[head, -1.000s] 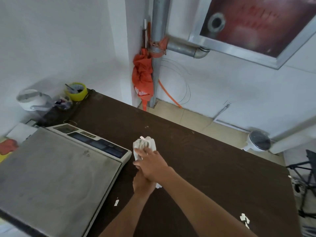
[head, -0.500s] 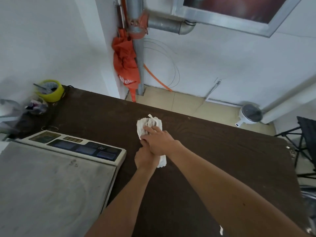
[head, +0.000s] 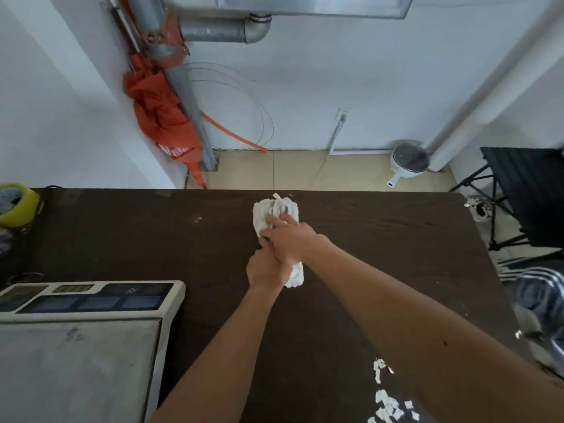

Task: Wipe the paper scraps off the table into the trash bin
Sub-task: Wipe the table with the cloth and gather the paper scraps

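A bunched white cloth (head: 272, 209) lies on the dark brown table (head: 381, 248), close to its far edge. My right hand (head: 291, 239) presses on the cloth with its fingers laid over the folds. Partly under it, my left hand (head: 264, 270) grips the cloth's near end, which sticks out beside the palm. Several white paper scraps (head: 385, 401) lie at the table's near right, next to my right forearm. One tiny scrap (head: 198, 220) sits left of the cloth. I cannot make out a trash bin for certain.
A large grey weighing scale (head: 79, 346) fills the near left of the table. A yellow-green cup (head: 18, 206) stands at the far left. Off the right edge are a striped dark bag (head: 540, 296) and a black folding chair (head: 528, 190). A white pot (head: 409, 161) stands on the floor.
Both hands have slid the cloth away from the scale toward the table's far edge. My head has turned right and down, bringing the scrap pile into view.
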### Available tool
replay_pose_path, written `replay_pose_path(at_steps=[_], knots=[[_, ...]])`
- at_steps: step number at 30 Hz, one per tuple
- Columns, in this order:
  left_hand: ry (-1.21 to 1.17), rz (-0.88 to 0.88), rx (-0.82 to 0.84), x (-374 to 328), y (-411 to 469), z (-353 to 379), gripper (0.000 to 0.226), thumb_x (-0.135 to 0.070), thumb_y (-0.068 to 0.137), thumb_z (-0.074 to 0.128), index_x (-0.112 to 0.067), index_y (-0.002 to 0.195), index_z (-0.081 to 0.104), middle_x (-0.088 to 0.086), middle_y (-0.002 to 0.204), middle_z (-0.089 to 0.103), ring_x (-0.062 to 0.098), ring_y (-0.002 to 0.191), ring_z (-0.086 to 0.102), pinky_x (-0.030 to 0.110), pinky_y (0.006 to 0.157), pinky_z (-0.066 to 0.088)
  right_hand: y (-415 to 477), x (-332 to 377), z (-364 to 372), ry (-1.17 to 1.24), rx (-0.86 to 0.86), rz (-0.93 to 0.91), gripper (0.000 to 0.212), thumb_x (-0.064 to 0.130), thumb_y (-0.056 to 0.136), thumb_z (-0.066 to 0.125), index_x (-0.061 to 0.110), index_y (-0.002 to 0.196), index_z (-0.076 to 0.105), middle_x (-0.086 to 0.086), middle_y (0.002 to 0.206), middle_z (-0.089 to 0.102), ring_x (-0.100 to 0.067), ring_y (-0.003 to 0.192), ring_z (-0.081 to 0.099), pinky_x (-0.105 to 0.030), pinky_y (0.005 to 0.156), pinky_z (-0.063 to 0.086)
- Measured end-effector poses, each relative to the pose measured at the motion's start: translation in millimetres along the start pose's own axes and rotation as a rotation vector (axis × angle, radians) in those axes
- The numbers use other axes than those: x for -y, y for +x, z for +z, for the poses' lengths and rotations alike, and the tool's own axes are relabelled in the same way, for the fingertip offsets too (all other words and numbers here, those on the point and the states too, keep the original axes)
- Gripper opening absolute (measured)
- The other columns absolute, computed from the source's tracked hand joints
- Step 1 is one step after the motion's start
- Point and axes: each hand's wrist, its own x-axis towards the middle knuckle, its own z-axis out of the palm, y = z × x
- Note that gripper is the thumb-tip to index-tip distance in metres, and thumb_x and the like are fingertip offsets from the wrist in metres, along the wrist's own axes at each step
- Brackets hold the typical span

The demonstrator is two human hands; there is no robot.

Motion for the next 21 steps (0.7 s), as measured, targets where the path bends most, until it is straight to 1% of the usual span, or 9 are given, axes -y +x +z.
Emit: replay_pose_path(at_steps=[3, 6, 13, 15, 17, 19, 21], knots=[[0.008, 0.039, 0.009, -22, -5, 11, 0.066, -0.037, 0.099, 0.056, -0.001, 0.148, 0.031, 0.014, 0.126, 0.067, 0.031, 0.113, 0.067, 0.037, 0.089, 0.052, -13, -22, 3, -0.001, -0.005, 0.026, 0.04, 0.041, 0.105, 0.029, 0.035, 0.14, 0.048, 0.002, 0.163, 0.015, -0.03, 0.149, 0.009, -0.056, 0.109, 0.032], [-0.011, 0.044, 0.004, -43, -11, 21, 0.066, -0.036, 0.099, 0.057, -0.001, 0.149, 0.03, 0.014, 0.126, 0.067, 0.03, 0.112, 0.067, 0.036, 0.088, 0.051, -26, -42, 7, 0.022, -0.013, 0.042, 0.04, 0.04, 0.105, 0.03, 0.035, 0.139, 0.05, 0.003, 0.163, 0.013, -0.029, 0.149, 0.007, -0.055, 0.109, 0.033], [0.002, 0.025, -0.045, -90, -24, 45, 0.066, -0.037, 0.099, 0.056, 0.0, 0.148, 0.032, 0.013, 0.124, 0.069, 0.03, 0.11, 0.068, 0.037, 0.088, 0.052, -45, -91, 16, 0.054, -0.049, 0.016, 0.04, 0.039, 0.105, 0.03, 0.037, 0.141, 0.046, 0.004, 0.164, 0.011, -0.028, 0.15, 0.007, -0.055, 0.11, 0.033], [0.018, 0.014, -0.059, -106, -28, 53, 0.067, -0.037, 0.099, 0.055, 0.001, 0.149, 0.031, 0.013, 0.124, 0.068, 0.03, 0.11, 0.069, 0.036, 0.087, 0.051, -52, -107, 19, 0.058, -0.066, 0.005, 0.04, 0.039, 0.105, 0.029, 0.036, 0.141, 0.047, 0.004, 0.164, 0.013, -0.027, 0.149, 0.009, -0.054, 0.109, 0.034], [0.024, 0.005, -0.068, -126, -31, 62, 0.067, -0.036, 0.1, 0.055, 0.001, 0.149, 0.03, 0.013, 0.123, 0.069, 0.03, 0.108, 0.069, 0.036, 0.085, 0.051, -60, -127, 20, 0.054, -0.064, 0.0, 0.039, 0.037, 0.105, 0.03, 0.036, 0.14, 0.047, 0.004, 0.164, 0.012, -0.028, 0.149, 0.01, -0.053, 0.109, 0.034], [0.028, 0.009, -0.091, -145, -31, 72, 0.066, -0.037, 0.1, 0.054, 0.001, 0.148, 0.032, 0.013, 0.121, 0.07, 0.03, 0.106, 0.07, 0.034, 0.081, 0.05, -68, -149, 22, 0.052, -0.053, 0.002, 0.04, 0.037, 0.105, 0.029, 0.037, 0.141, 0.045, 0.005, 0.165, 0.008, -0.028, 0.149, 0.008, -0.053, 0.109, 0.034], [0.052, 0.025, -0.112, -166, -30, 81, 0.066, -0.038, 0.101, 0.053, 0.002, 0.148, 0.032, 0.012, 0.12, 0.071, 0.029, 0.105, 0.071, 0.032, 0.075, 0.046, -77, -172, 21, 0.051, -0.053, 0.003, 0.041, 0.035, 0.105, 0.029, 0.038, 0.144, 0.042, 0.005, 0.165, 0.006, -0.028, 0.15, 0.006, -0.054, 0.11, 0.033]])
